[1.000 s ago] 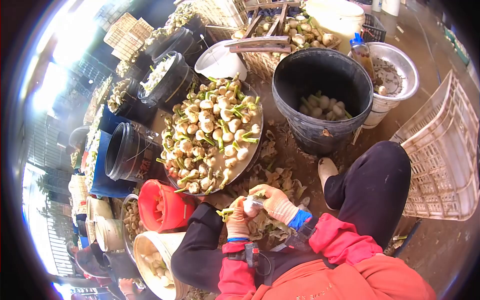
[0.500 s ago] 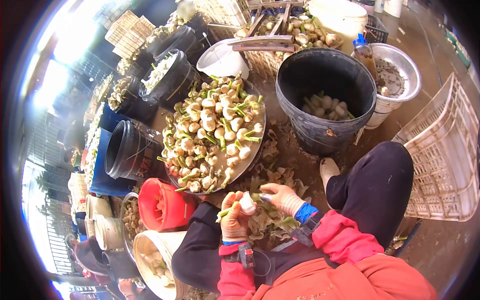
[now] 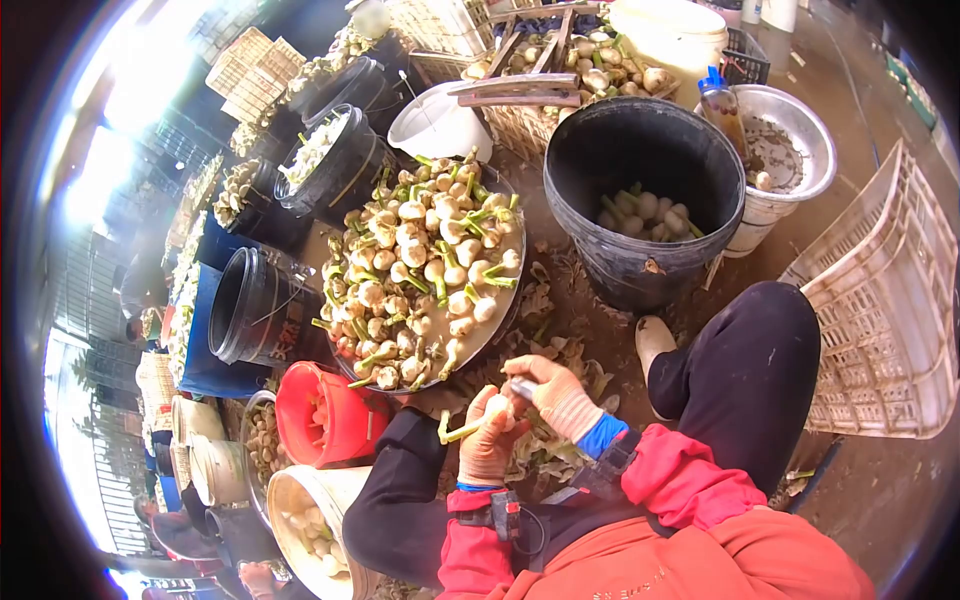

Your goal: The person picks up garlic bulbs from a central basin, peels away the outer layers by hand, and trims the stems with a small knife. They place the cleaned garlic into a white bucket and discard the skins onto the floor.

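My left hand (image 3: 486, 448) is closed around a garlic bulb (image 3: 500, 408), its green stem sticking out to the left past the fingers. The bulb's peeled white side faces up. In my right hand (image 3: 562, 402) is a small silvery knife (image 3: 522, 388), pinched close against the bulb; most of it is hidden by the fingers. Just beyond my hands, a wide round tray (image 3: 487, 335) carries a heap of untrimmed garlic bulbs (image 3: 410, 270) with green stems. Loose peelings (image 3: 540, 450) lie on the ground beneath my hands.
A black bucket (image 3: 640, 265) holding some cleaned bulbs stands ahead to the right. A plastic crate (image 3: 880, 320) leans beside my right knee. At left are a red bucket (image 3: 330, 415) and a cream bucket (image 3: 305, 490). A bottle with a blue cap (image 3: 722, 110) stands by a white basin (image 3: 815, 150).
My right hand has moved in toward the left hand, bringing the knife up to the bulb. The left hand has turned and shifted slightly right, so the stem points out further left.
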`<act>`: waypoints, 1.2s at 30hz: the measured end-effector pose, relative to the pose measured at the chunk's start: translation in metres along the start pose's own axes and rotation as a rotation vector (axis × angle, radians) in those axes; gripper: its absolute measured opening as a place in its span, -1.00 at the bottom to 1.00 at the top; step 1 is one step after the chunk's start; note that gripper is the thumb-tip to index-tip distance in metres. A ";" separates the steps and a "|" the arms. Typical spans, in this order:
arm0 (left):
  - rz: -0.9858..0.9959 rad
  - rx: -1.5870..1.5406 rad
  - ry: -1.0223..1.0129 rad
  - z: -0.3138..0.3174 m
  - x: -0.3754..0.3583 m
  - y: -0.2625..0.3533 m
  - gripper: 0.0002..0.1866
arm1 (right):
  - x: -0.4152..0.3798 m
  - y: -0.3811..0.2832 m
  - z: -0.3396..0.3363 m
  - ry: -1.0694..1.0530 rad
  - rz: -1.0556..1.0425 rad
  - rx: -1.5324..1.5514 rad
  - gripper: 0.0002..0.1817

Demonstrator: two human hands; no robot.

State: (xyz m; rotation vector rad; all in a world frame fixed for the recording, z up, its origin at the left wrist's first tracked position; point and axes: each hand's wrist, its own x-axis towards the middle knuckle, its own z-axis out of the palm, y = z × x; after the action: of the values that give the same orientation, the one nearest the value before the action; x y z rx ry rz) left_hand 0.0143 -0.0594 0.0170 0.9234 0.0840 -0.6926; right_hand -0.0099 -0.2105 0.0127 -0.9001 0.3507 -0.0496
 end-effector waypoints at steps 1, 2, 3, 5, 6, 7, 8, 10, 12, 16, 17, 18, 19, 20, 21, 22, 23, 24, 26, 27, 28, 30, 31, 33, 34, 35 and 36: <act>-0.008 -0.016 -0.017 -0.001 -0.001 0.001 -0.42 | 0.006 0.005 -0.003 0.063 -0.063 0.067 -0.70; -0.010 -0.068 -0.012 -0.001 -0.003 0.003 -0.41 | 0.011 0.006 -0.010 0.147 -0.050 0.105 -0.74; -0.010 -0.066 -0.011 0.003 -0.004 0.006 -0.41 | 0.014 0.001 -0.019 0.230 -0.037 0.144 -0.77; 0.051 -0.131 -0.049 0.008 -0.004 0.010 -0.40 | 0.025 0.015 -0.042 0.399 -0.091 0.204 -0.74; 0.037 -0.143 -0.042 0.007 -0.003 0.011 -0.39 | 0.027 0.016 -0.047 0.456 -0.028 0.065 -0.73; 0.038 -0.144 -0.039 0.003 -0.003 0.010 -0.39 | 0.028 0.018 -0.050 0.510 0.036 -0.075 -0.71; 0.051 -0.110 -0.024 -0.002 -0.001 0.008 -0.40 | 0.026 0.023 -0.051 0.376 -0.062 -0.347 -0.70; 0.061 -0.077 -0.011 -0.011 0.004 0.002 -0.41 | 0.011 0.013 -0.037 0.075 -0.087 -0.566 -0.61; 0.105 0.059 0.033 -0.017 0.007 -0.003 -0.38 | 0.011 0.037 -0.027 -0.104 -0.184 -0.516 -0.63; 0.054 0.042 -0.014 -0.013 0.004 -0.001 -0.38 | 0.003 0.013 -0.014 -0.079 0.068 -0.530 -0.79; 0.057 0.041 -0.011 -0.012 0.003 0.001 -0.38 | 0.006 0.017 -0.021 -0.045 0.072 -0.526 -0.84; 0.001 -0.043 -0.055 -0.009 0.002 0.004 -0.39 | 0.008 0.021 -0.026 0.101 0.037 -0.636 -0.87; -0.055 -0.127 -0.101 -0.006 0.001 0.007 -0.40 | 0.014 0.024 -0.033 0.171 0.214 -0.643 -0.82; -0.016 -0.099 -0.131 0.000 -0.002 0.008 -0.50 | 0.015 0.028 -0.042 0.192 0.252 -0.648 -0.79; -0.016 -0.098 -0.131 0.000 -0.001 0.009 -0.50 | 0.014 0.027 -0.044 0.215 0.292 -0.652 -0.76; -0.002 -0.091 -0.036 -0.001 0.000 0.008 -0.53 | 0.014 0.031 -0.042 0.215 0.295 -0.653 -0.76; 0.013 -0.085 0.061 -0.003 0.000 0.006 -0.50 | 0.013 0.037 -0.039 0.084 0.057 -0.593 -0.74; 0.037 -0.007 0.165 -0.007 0.004 0.003 -0.42 | 0.012 0.040 -0.035 -0.048 -0.180 -0.526 -0.72; 0.037 0.014 0.211 -0.008 0.005 0.002 -0.44 | -0.005 0.005 -0.016 -0.186 0.109 -0.595 -0.69; 0.035 0.038 0.257 -0.009 0.005 0.002 -0.45 | -0.009 -0.002 -0.010 -0.188 0.167 -0.697 -0.70; 0.059 0.056 0.218 -0.009 0.006 0.001 -0.47 | -0.002 0.016 -0.017 -0.126 0.096 -0.790 -0.76; 0.074 0.171 0.135 -0.007 0.002 0.003 -0.56 | 0.009 0.030 -0.033 0.073 0.089 -0.718 -0.84; 0.070 0.228 0.120 -0.006 0.002 0.002 -0.60 | 0.012 0.027 -0.039 0.198 0.123 -0.677 -0.83; -0.110 0.337 0.038 -0.007 -0.001 0.009 -0.70 | 0.017 0.021 -0.044 0.223 0.175 -0.621 -0.73; -0.166 0.355 -0.046 -0.006 -0.001 0.010 -0.76 | 0.017 0.021 -0.040 0.133 -0.066 -0.588 -0.67; -0.255 0.367 -0.117 -0.004 -0.001 0.013 -0.74 | 0.017 0.020 -0.038 0.041 -0.303 -0.550 -0.60; -0.330 0.350 -0.152 -0.002 -0.004 0.012 -0.73 | 0.013 0.010 -0.032 -0.113 -0.326 -0.544 -0.53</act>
State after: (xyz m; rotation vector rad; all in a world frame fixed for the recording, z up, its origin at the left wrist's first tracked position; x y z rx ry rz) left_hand 0.0188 -0.0509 0.0260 1.2023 -0.0228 -1.1052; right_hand -0.0089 -0.2310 -0.0170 -1.4871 0.1049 -0.2098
